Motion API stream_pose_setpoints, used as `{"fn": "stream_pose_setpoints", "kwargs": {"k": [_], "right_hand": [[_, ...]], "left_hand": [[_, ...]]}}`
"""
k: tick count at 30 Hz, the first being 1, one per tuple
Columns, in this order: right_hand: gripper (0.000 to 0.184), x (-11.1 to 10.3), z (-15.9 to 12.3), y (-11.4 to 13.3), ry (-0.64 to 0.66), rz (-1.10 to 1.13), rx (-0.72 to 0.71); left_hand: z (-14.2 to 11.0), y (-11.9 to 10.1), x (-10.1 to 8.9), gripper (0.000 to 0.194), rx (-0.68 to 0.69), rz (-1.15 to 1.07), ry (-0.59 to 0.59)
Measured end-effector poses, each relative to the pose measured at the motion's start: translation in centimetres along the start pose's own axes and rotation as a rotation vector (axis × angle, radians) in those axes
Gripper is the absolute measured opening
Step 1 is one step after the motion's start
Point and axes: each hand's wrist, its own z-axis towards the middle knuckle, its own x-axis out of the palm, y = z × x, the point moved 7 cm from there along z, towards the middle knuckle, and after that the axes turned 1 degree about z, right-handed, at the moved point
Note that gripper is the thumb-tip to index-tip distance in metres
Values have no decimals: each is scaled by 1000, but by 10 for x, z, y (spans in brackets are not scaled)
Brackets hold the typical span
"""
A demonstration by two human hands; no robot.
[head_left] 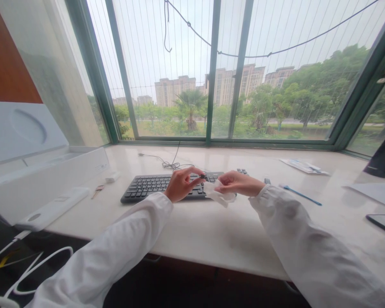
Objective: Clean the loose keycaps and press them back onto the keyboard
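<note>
At the window counter (211, 244), I report a soft, light white wipe (220, 196) over the black keyboard (147, 188), best held at its gathered edge, pinched by the right hand (239, 182), while the left hand's (181, 185) narrowed fingers pinch a small dark item (202, 176).

One bare left hand (181, 184); one bare right hand (239, 183); one small black object (202, 176); one crumpled white paper tissue (218, 195); one flat black computer keyboard (147, 188); one thin blue stick (301, 195); one black rectangular smartphone (383, 223).
</note>
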Motion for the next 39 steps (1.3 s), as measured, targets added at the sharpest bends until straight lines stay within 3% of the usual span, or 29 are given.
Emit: {"fn": "stream_pose_setpoints", "kwargs": {"k": [4, 8, 10, 14, 16, 22, 29, 34, 39], "right_hand": [[48, 0, -16, -25, 215, -152, 203], [66, -7, -20, -20, 202, -142, 181], [63, -11, -17, -9, 119, -95, 111], [50, -27, -2, 0, -328, -174, 18], [52, -24, 6, -4, -460, -229, 17], [47, -3, 24, -20, -460, -233, 24], [50, -5, 29, -28, -498, -267, 25], [48, -3, 33, -36, -473, -303, 114], [38, -2, 37, -44, -448, -344, 193]], "left_hand": [[1, 0, -3, 25, 20, 98, -8], [1, 1, -1, 16, 51, 124, 4], [2, 2, 0, 12, 47, 113, 4], [1, 3, 8, 9, 44, 102, 37], [0, 4, 14, 11, 49, 105, 67], [-3, 9, 24, 13, 40, 85, 95], [-4, 15, 29, 19, 28, 133, 140], [-4, 20, 33, 21, 13, 222, 217], [-2, 25, 28, 20, -18, 318, 204]]}}
